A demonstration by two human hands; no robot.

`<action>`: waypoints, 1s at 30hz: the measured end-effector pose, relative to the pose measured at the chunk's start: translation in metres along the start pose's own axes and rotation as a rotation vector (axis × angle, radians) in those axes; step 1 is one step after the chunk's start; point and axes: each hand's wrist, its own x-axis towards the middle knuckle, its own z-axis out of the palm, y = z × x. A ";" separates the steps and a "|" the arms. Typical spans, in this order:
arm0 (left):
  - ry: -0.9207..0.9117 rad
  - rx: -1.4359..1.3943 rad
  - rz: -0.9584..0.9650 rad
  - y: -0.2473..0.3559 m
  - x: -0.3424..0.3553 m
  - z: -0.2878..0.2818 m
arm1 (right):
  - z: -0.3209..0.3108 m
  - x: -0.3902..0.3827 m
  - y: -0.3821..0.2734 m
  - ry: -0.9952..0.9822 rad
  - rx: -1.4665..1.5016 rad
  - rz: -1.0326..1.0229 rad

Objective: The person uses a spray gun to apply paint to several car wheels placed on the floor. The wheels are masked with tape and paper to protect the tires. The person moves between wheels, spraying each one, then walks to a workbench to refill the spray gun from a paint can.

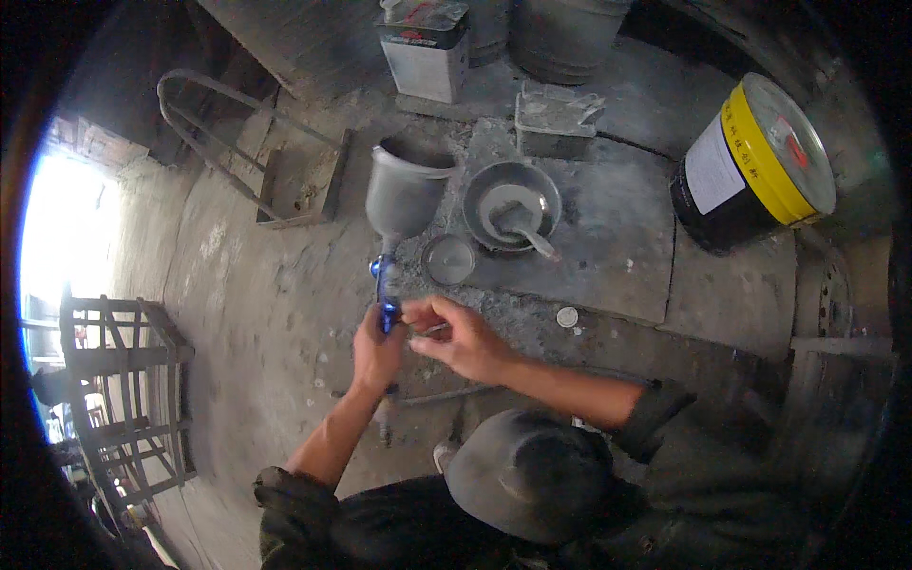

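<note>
My left hand (378, 353) is closed around the handle of a spray gun (388, 280) with blue metal parts. A large grey hopper cup (404, 199), dusty with an open top, sits at the gun's far end. My right hand (461, 342) is slightly blurred. Its fingers are curled in toward the gun's blue part, beside my left thumb. Whatever its fingertips pinch is hidden. A hose fitting (385, 423) shows below my left hand. Just right of the hopper stand a small round cup (447, 259) and a metal bowl (489, 176) with pale grey material and a scoop (527, 236) in it.
A black and yellow drum (746, 161) stands at the right. Along the back are a square can (425, 57), a lidded tub (556, 119) and grey buckets (568, 33). A long-handled metal dustpan (299, 180) lies left of the hopper. A slatted rack (123, 399) stands at far left.
</note>
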 end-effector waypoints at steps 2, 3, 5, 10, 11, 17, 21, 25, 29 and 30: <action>0.034 -0.011 -0.127 -0.014 0.005 -0.008 | -0.049 -0.007 -0.009 0.009 -0.288 -0.220; 0.076 0.015 -0.140 -0.020 0.006 -0.013 | -0.079 -0.007 -0.011 0.125 -0.502 -0.295; 0.118 0.111 -0.213 -0.027 0.007 -0.019 | -0.134 -0.011 -0.013 0.383 -0.748 -0.276; 0.155 0.374 -0.135 -0.038 0.012 -0.023 | -0.202 -0.012 0.001 0.040 -1.379 -0.078; 0.120 0.398 -0.116 -0.040 0.013 -0.021 | -0.204 -0.007 0.006 -0.016 -1.399 -0.132; 0.054 0.483 -0.075 -0.043 0.002 -0.012 | -0.207 0.059 0.033 0.333 -0.871 -0.235; 0.019 0.473 -0.183 -0.037 -0.002 -0.010 | -0.218 0.081 0.038 0.468 -0.808 -0.097; 0.033 0.532 -0.130 -0.032 -0.001 -0.007 | -0.230 0.084 0.037 0.409 -0.717 -0.038; 0.024 0.541 -0.188 -0.031 0.003 -0.005 | -0.234 0.074 0.023 0.434 -0.311 0.211; 0.022 0.579 -0.184 -0.030 0.005 -0.004 | -0.233 0.070 0.016 0.482 -0.144 0.289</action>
